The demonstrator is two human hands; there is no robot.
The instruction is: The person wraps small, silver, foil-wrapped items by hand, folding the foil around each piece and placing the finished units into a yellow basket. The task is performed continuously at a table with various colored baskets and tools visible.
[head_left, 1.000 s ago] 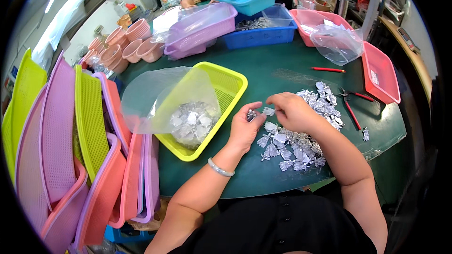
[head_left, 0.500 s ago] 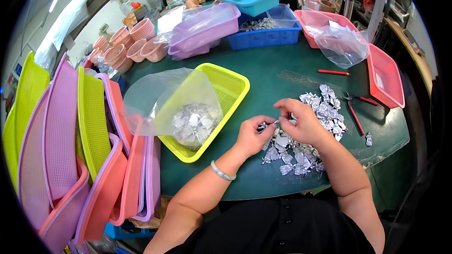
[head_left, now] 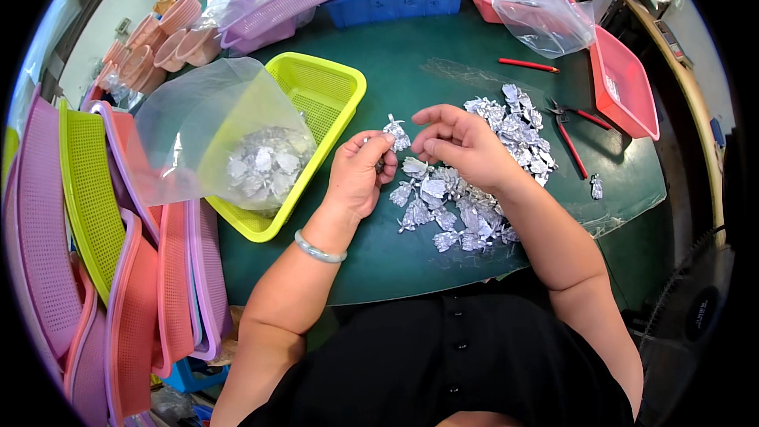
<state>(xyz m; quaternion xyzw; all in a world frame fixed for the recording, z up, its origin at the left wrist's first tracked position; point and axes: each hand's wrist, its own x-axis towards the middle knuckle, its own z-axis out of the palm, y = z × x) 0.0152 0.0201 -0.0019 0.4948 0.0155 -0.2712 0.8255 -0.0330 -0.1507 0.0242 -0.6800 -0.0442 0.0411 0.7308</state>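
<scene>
Between thumb and fingers, my left hand [head_left: 360,175] pinches a small silver metal piece [head_left: 398,134], flat with a crumpled-looking relief. More silver shows inside its curled fingers, too hidden to make out. To its right, my right hand [head_left: 466,150] hovers open over a pile of similar silver pieces [head_left: 474,209], thumb and forefinger apart with nothing seen between them. Left of both hands, a clear plastic bag [head_left: 190,130] holding more silver pieces rests in a yellow-green basket [head_left: 348,103].
Red-handled pliers [head_left: 569,142], a red pen-like stick [head_left: 528,65] and a lone silver piece [head_left: 596,187] lie right of the pile. Pink [head_left: 624,83] and blue [head_left: 395,8] trays stand farther back. Stacked colored baskets [head_left: 150,292] crowd the left edge. A fan [head_left: 696,308] stands at lower right.
My hands have drawn apart; a silver piece now shows plainly in the left one, and the right one has opened. The whole view has shifted, with the table appearing higher and farther left.
</scene>
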